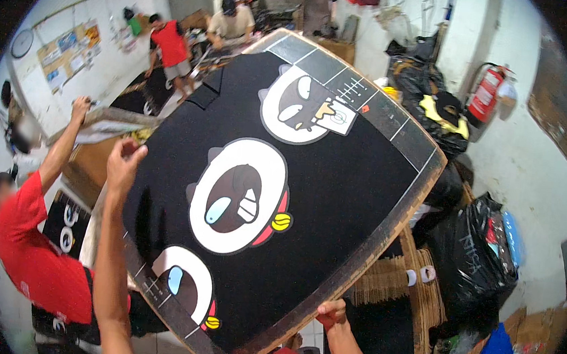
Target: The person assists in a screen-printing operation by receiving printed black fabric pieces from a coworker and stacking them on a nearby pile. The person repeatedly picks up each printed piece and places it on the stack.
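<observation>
A large wooden board [424,182] with rounded corners tilts in front of me, bearing a black fabric panel [348,209]. Three white-and-grey cartoon prints run diagonally over the cloth; the middle print [204,200] has a red collar and yellow bell. Ruled dark strips with white lines edge the board. My right hand [332,313] grips its lower right edge, fingers wrapped round the rim. Raised beside the left edge, my left hand [125,163] has its fingers loosely curled, thumb apart, with nothing visible in them. My left forearm crosses in front of the board's lower left side.
A co-worker in a red shirt [40,257] stands close on the left, one arm raised to a frame. Two more people work farther back. At right are stacked wooden boards [421,304], black plastic bags [472,261] and a fire extinguisher [485,93] on the wall.
</observation>
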Demonstrator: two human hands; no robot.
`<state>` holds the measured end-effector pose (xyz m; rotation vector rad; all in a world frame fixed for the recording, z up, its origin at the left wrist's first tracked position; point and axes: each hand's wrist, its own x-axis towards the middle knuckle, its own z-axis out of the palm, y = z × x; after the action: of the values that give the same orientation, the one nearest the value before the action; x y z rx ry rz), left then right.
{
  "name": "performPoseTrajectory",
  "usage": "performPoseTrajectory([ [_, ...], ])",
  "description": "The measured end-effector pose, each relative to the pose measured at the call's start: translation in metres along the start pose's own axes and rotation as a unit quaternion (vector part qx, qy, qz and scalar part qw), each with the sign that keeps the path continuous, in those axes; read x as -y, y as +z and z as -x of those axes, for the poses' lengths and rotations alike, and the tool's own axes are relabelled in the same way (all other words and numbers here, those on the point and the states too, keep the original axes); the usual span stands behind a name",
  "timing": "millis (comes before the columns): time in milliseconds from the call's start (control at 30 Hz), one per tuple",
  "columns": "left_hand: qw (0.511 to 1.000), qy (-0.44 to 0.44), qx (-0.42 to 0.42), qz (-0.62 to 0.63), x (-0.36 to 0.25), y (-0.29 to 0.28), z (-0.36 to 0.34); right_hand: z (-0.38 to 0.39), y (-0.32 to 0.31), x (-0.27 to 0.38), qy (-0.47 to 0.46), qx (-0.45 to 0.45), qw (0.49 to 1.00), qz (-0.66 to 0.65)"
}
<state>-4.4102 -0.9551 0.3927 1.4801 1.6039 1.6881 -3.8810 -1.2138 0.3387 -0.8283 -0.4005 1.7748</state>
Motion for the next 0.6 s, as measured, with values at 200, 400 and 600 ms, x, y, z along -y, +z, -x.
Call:
performPoseTrajectory([
  [200, 0.989, -0.042, 0.125, -0.062, 0.008, -0.049, -0.163, -0.04, 0.043, -0.118, -0.056, 0.023, 0.998, -0.014],
  [400, 0.984, -0.104, 0.142, 0.029, 0.014, -0.007, -0.169, -0.087, 0.034, -0.124, -0.08, 0.036, 0.996, -0.01],
  [600, 0.966, -0.081, 0.14, 0.2, 0.028, 0.004, -0.203, -0.121, 0.048, -0.131, -0.099, 0.025, 0.995, -0.011],
])
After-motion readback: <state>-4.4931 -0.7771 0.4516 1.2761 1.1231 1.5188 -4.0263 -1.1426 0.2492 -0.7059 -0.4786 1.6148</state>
